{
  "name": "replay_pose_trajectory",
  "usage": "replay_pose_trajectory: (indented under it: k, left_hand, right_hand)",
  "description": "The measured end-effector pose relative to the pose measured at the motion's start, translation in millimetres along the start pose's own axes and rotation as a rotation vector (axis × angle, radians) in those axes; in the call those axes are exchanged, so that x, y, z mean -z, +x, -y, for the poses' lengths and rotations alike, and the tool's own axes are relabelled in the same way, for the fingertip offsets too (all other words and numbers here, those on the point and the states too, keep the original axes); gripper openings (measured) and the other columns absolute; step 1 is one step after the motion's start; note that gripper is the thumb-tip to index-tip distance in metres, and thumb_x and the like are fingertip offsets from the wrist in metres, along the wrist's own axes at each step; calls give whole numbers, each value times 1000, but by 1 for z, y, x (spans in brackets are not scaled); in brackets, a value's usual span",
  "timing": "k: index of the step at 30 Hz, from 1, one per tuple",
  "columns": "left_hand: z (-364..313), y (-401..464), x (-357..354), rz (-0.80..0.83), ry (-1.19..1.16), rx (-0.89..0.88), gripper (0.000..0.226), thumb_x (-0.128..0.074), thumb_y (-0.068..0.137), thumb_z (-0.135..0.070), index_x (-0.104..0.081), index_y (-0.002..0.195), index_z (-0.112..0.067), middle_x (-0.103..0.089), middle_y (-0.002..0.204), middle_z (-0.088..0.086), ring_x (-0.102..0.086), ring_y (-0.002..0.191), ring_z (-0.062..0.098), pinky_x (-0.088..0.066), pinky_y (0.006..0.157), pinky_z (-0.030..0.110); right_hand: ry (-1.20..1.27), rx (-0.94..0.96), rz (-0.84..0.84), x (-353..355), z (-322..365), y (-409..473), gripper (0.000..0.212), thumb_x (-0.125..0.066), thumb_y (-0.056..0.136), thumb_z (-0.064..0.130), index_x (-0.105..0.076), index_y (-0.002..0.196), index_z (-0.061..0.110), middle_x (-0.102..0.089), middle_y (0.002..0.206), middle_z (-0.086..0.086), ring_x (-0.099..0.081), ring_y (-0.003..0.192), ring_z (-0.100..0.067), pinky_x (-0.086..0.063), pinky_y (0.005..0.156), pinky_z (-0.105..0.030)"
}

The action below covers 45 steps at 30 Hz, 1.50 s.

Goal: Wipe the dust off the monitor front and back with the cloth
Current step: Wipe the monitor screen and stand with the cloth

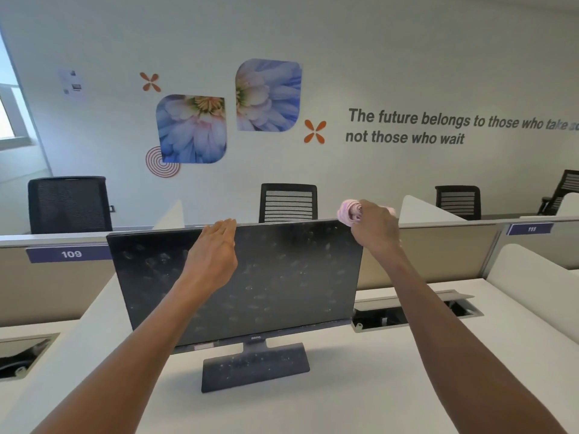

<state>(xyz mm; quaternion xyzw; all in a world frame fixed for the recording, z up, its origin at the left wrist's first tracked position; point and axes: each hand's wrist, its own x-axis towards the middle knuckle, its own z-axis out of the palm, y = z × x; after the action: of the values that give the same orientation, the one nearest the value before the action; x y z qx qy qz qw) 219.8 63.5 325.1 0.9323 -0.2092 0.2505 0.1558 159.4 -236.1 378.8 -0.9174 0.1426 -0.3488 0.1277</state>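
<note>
A black monitor (282, 277) stands on a white desk, its dark screen speckled with dusty smudges and its flat base (255, 366) dusty too. My left hand (214, 249) rests with straight fingers on the monitor's top edge, left of the middle. My right hand (374, 228) grips a bunched pink cloth (347, 211) at the monitor's top right corner. The monitor's back is hidden.
The white desk (376, 386) has an open cable hatch (416, 310) to the right of the monitor and another (22, 355) at the far left. Low partitions labelled 109 (71, 254) and 111 stand behind. Black office chairs (288, 203) line the far wall.
</note>
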Motion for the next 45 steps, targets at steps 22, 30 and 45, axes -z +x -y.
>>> replay_pose_trajectory:
  k: [22,30,45]
  left_hand:
    - [0,-2,-3,-11,45,8,51,-37,95,1,-37,145,-3,-50,143,16,-42,134,33,-24,119,42]
    - [2,-1,-5,-33,33,-15,57,-35,94,1,-31,150,-4,-39,153,13,-32,143,28,-15,122,38]
    - [1,-2,-5,-30,58,-13,60,-34,96,0,-23,154,-5,-29,159,10,-21,149,23,-8,123,35]
  right_hand:
    - [308,350,349,-30,51,-10,56,-45,75,1,-61,121,29,-59,127,1,-55,116,-21,-54,86,-39]
    - [-41,-66,-41,-12,-2,-4,31,-56,77,-1,-63,104,14,-67,90,-9,-59,93,-35,-46,84,-40]
    - [-87,-51,-97,-31,22,-9,25,-55,78,6,-61,102,12,-69,91,-9,-63,90,-33,-46,76,-33]
